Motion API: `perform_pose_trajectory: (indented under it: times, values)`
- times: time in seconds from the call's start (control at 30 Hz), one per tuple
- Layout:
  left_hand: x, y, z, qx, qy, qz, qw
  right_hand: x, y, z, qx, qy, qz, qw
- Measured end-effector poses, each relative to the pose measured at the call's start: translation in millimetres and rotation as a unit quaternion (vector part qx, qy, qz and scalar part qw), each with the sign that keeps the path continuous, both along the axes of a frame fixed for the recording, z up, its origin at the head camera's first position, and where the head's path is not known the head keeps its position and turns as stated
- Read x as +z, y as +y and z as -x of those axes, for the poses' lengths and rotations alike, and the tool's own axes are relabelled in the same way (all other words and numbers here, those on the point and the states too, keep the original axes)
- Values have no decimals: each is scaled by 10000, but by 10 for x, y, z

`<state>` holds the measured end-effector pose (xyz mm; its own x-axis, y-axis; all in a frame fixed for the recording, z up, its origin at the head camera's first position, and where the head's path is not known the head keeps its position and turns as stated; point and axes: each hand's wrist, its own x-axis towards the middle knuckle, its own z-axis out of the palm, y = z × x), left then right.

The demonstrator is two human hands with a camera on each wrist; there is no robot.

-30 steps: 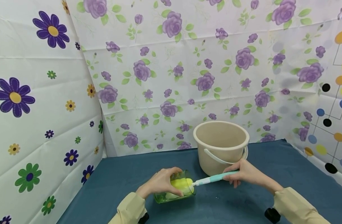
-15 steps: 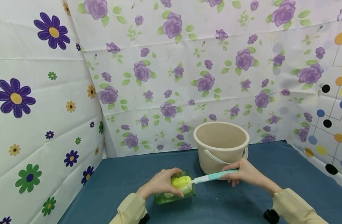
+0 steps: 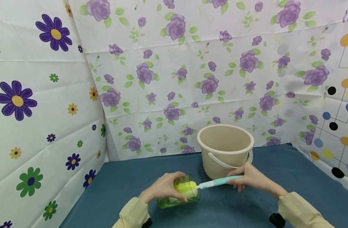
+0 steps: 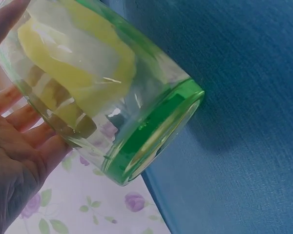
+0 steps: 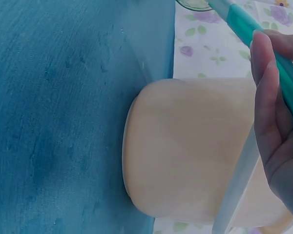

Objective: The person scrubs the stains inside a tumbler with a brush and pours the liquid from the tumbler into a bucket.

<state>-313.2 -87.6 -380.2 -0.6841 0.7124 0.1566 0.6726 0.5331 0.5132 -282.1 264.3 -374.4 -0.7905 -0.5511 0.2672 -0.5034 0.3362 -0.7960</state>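
A green-tinted clear glass [image 3: 176,202] lies tilted on its side with its mouth toward the right, gripped by my left hand [image 3: 163,187]. In the left wrist view the fingers curl round the wall of the glass [image 4: 151,131], and its thick green base points away. Inside is the yellow and white sponge head [image 3: 188,189] of a cup brush. The brush's white and teal handle [image 3: 219,181] comes out of the mouth. My right hand [image 3: 246,177] pinches this handle near its far end; the right wrist view shows thumb and fingers round the teal part [image 5: 244,27].
A beige bucket [image 3: 211,161] with a white carrying handle [image 3: 219,161] stands just behind my right hand. Dark blue cloth [image 3: 128,177] covers the table. Flower-printed sheets [image 3: 162,79] hang behind and at the sides. Small water drops [image 3: 221,202] dot the cloth.
The brush goes slightly deeper into the glass half a second ago, then back out a little now, my right hand shifting with it. The left hand and the glass stay nearly still.
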Motion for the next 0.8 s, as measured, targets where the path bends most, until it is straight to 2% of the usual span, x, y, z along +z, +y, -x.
perform_pose_trajectory:
  times: [0.43,0.8]
  values:
    - [-11,9,9,6,-51,-5,10000,22,-14,-38,33,-111,171,9998]
    - [-7,4,-1,-78,38,-79,9999,92,-9,-24,-61,358,223,9991]
